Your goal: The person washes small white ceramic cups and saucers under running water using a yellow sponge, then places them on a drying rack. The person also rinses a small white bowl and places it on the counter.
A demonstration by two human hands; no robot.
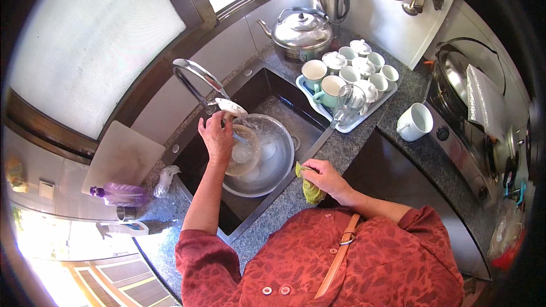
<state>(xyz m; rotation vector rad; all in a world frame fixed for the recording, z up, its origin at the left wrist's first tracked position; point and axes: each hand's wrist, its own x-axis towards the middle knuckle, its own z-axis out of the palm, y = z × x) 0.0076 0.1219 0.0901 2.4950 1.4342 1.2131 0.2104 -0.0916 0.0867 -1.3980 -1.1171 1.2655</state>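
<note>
My left hand (217, 138) grips a small white ceramic piece, apparently a cup lid (230, 106), just under the spout of the chrome faucet (202, 77). Below it in the dark sink (277, 104) sits a round metal basin (281, 166) of cloudy water. A smaller translucent bowl (249, 164) lies inside the basin, with something pale and a blue strip in it. Over the counter's front edge, my right hand (326, 179) holds a crumpled yellow-green cloth (313, 192).
Right of the sink, a light-blue tray (356, 127) carries several cups, white lids and a glass pitcher (350, 101). A white mug (414, 122) stands beside the stove (448, 136). A steel kettle (302, 34) stands behind. At left are a cutting board (123, 157) and purple bottle (123, 194).
</note>
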